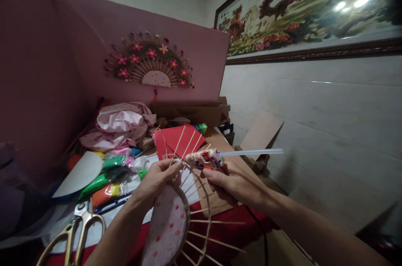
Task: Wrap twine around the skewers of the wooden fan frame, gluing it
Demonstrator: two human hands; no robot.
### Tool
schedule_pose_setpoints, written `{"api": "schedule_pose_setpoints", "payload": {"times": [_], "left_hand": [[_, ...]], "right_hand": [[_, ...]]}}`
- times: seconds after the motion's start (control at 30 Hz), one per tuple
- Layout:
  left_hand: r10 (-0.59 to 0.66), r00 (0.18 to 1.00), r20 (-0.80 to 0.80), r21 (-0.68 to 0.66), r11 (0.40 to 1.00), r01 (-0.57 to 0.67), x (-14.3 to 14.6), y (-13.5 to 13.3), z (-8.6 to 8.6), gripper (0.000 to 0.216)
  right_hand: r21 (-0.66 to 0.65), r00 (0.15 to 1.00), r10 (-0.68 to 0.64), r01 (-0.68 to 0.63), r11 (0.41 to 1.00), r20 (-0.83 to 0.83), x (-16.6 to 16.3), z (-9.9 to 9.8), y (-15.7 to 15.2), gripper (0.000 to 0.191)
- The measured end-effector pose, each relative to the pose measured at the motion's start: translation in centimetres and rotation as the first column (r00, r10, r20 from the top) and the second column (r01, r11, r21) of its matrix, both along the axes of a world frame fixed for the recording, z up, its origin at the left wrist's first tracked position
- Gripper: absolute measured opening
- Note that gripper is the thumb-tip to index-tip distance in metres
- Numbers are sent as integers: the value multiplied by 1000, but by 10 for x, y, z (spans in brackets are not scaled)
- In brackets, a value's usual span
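My left hand (161, 178) is closed on the upper end of a half-round fan frame (188, 203), pinching near its twine-wrapped arc. Thin wooden sticks radiate from the frame's inner panel (168, 220), which is covered in white cloth with red dots. In my right hand (224, 180) is a hot glue gun (204, 158) with a floral pattern, a long clear glue stick (251, 152) jutting from its back. Its nozzle end points left, close to the sticks and my left fingertips; whether it touches them I cannot tell.
Gold-handled scissors (75, 228), bags of coloured clay (106, 193) and a white half-disc (78, 174) lie on the left. Behind are crumpled pink cloth (122, 124), red paper (180, 140) and cardboard (188, 113). A finished-looking flowered fan (153, 63) hangs on the pink panel (201, 65).
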State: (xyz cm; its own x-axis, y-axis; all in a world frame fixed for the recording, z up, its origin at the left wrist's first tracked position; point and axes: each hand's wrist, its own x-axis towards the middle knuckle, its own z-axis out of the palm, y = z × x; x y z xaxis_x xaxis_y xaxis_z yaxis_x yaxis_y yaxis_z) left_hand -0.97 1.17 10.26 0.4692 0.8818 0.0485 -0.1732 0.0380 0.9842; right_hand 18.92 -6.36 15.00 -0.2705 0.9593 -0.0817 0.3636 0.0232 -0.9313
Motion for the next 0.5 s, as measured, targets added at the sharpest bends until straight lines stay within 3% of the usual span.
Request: {"api": "schedule_pose_setpoints", "payload": {"times": [0.5], "left_hand": [[40,998,-53,71,997,-37,4,-1,1,33]], "right_hand": [[-14,1000,23,-23,1000,11,-4,1,4,41]]}}
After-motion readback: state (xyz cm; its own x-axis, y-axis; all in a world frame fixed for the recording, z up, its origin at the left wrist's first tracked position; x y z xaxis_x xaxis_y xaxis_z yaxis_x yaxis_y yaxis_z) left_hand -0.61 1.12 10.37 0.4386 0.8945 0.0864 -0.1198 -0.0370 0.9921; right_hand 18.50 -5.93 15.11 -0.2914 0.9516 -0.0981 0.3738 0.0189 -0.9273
